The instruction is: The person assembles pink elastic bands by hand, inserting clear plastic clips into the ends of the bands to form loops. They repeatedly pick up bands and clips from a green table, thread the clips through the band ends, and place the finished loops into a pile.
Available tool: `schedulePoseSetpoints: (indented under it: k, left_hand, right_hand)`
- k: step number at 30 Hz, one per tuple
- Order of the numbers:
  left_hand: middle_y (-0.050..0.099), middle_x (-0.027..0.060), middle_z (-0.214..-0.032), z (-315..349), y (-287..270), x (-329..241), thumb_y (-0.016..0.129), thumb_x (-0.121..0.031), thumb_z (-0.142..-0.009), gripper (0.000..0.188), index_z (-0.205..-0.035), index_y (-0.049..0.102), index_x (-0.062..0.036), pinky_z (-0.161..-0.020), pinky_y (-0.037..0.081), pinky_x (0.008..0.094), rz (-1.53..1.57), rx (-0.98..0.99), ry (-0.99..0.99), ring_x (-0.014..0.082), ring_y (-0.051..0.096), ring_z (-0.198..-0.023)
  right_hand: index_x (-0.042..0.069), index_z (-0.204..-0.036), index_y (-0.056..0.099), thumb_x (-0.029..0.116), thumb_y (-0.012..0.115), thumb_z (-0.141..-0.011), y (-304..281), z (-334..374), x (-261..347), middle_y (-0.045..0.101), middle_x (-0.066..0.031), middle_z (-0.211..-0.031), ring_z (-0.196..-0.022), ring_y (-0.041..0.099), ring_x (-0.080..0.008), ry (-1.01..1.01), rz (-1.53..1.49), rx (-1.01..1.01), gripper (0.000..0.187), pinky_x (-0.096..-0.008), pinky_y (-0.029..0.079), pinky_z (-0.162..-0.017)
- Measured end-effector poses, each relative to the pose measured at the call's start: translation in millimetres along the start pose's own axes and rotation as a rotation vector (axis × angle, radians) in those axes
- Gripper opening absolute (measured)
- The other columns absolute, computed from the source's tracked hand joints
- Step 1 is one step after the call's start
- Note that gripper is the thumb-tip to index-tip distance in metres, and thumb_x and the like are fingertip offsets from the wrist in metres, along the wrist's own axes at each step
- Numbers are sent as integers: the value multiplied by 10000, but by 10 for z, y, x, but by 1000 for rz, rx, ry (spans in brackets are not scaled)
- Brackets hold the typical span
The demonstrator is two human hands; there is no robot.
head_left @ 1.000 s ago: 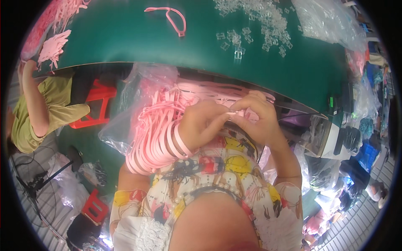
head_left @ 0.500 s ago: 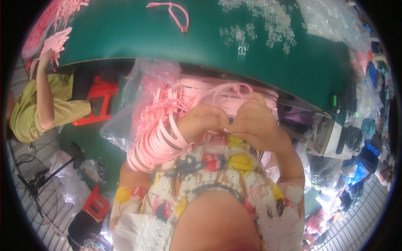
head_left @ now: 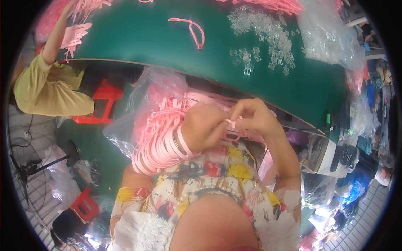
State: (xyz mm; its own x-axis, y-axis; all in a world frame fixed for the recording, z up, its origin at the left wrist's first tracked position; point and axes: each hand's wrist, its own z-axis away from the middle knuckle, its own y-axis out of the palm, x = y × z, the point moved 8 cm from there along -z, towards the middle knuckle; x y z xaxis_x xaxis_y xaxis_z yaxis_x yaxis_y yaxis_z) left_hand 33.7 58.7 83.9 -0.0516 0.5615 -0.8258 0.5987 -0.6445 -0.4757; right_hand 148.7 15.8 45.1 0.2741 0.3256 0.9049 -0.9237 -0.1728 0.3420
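Observation:
My left hand [head_left: 204,124] and my right hand [head_left: 256,118] meet in front of my chest, both with fingers pinched. Between the fingertips runs a narrow pink strap [head_left: 231,124], its end bent into a small loop; both hands grip it. Whether a buckle is on it I cannot tell. Around my left forearm hang many pink strap loops [head_left: 151,151], stacked from wrist toward elbow. Beyond the hands lies a heap of pink straps [head_left: 171,108] in and beside a clear plastic bag [head_left: 121,129], below the table's edge.
On the green table [head_left: 138,33] lie one pink strap loop [head_left: 197,34], scattered clear plastic buckles [head_left: 268,35] and a clear bag [head_left: 328,44]. At left, a person in a yellow-green top [head_left: 50,92] sits near a red stool [head_left: 106,100]. A white box [head_left: 331,152] stands at right.
My right hand has risen slightly and turned, so the strap end between the fingertips now shows. The view has shifted, and the other person's arm has reached farther up over the table.

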Motion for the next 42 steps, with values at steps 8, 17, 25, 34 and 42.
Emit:
schedulePoseSetpoints:
  k: [8, 17, 25, 34, 42]
  left_hand:
    - [638, 204, -983, 500, 73, 277, 667, -236, -832, 442, -1126, 583, 83, -745, 528, 321, 1465, 620, -602, 242, 653, -865]
    - [626, 113, -996, 246, -184, 36, 629, -187, -880, 379, -1194, 575, 18, -721, 503, 278, 701, 744, -2, 176, 616, -867]
    - [652, 102, -932, 592, -762, 685, 642, -126, -834, 408, -1230, 568, -66, -668, 506, 303, 77, -136, -245, 192, 624, -750]
    - [644, 128, -885, 896, -1831, -286, 715, -79, -682, 421, -1085, 612, -16, -605, 490, 350, 838, -86, 454, 233, 611, -699]
    - [625, 149, -926, 28, -1075, -355, 636, -12, -756, 324, -1075, 594, 19, -744, 476, 394, -242, -313, 257, 327, 592, -782]
  right_hand:
    - [-9, -887, 635, 25, 680, -755, 531, -517, 623, 635, -78, -817, -793, 579, -163, -327, 48, 345, 144, -280, 434, -777]
    - [54, -931, 657, 134, 683, -747, 1076, -1328, 1007, 639, -98, -933, -874, 598, -237, -706, 752, 260, 202, -340, 457, -786]
    - [47, -939, 639, 198, 676, -752, -110, -1576, 824, 600, -123, -938, -907, 565, -319, -503, 1448, -573, 242, -398, 456, -785]
    - [26, -922, 617, 70, 627, -784, 448, -1031, 950, 593, -133, -922, -832, 582, -330, -769, 1217, -335, 146, -404, 477, -731]
    - [39, -832, 617, 79, 612, -659, 882, -171, 740, 596, -71, -855, -807, 587, -247, -985, 1514, -135, 178, -352, 484, -667]
